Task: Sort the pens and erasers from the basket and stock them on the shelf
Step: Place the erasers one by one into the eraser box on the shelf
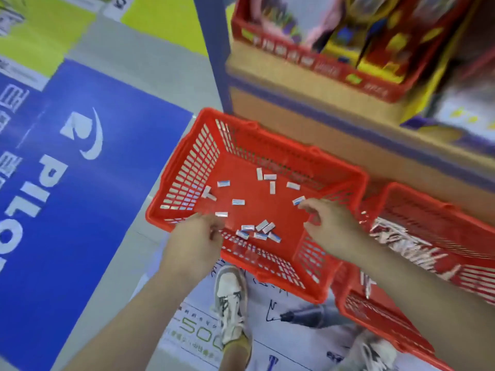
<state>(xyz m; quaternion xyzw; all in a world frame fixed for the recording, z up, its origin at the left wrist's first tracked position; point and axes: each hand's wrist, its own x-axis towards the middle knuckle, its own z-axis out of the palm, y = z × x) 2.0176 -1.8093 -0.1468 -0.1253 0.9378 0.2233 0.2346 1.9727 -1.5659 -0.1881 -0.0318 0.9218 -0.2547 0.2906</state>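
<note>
At far left, blue floor graphic with white lettering (67, 183). Left hand (198, 236), fingers curled at the near rim of the red slatted plastic basket (187, 167); whether it grips anything cannot be told. Small white-and-blue rectangular erasers (261, 227) lie scattered on the basket floor. Right hand (328, 223), fingertips touching one eraser (298, 200); whether it is pinched is unclear. Second red basket (434, 210), just beside, holds white-and-red pens (399, 241).

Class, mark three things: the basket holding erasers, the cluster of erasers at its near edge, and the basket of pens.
eraser basket (192, 170), head view, left mesh wall.
eraser cluster (268, 227), head view, a middle eraser.
pen basket (417, 196), head view, far rim.
</note>
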